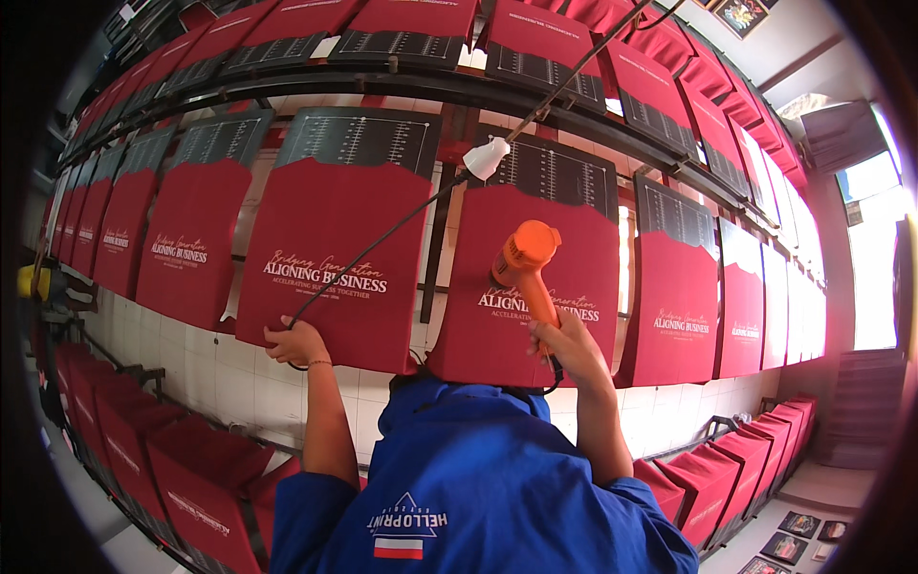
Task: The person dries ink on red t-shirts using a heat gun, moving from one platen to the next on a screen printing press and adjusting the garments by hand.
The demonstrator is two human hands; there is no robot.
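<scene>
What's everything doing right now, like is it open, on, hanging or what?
Right hand: closed around the blower's handle.
Orange blower: held over a shirt; can't tell if it's on.
Left hand: fingers curled by a shirt's lower edge; grip unclear.
Black cord: slanting, joined to the white connector.
White connector: hanging.
Nearest red shirts: printed, spread on dark boards.

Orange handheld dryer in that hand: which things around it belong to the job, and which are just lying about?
Apparently in the job:
orange handheld dryer, in the right hand
red printed T-shirt beneath it
dark marked board inside that
black cable by the left hand
white connector

Apparently just about:
framed pictures, lower right
yellow object, far left, kind unclear
</scene>
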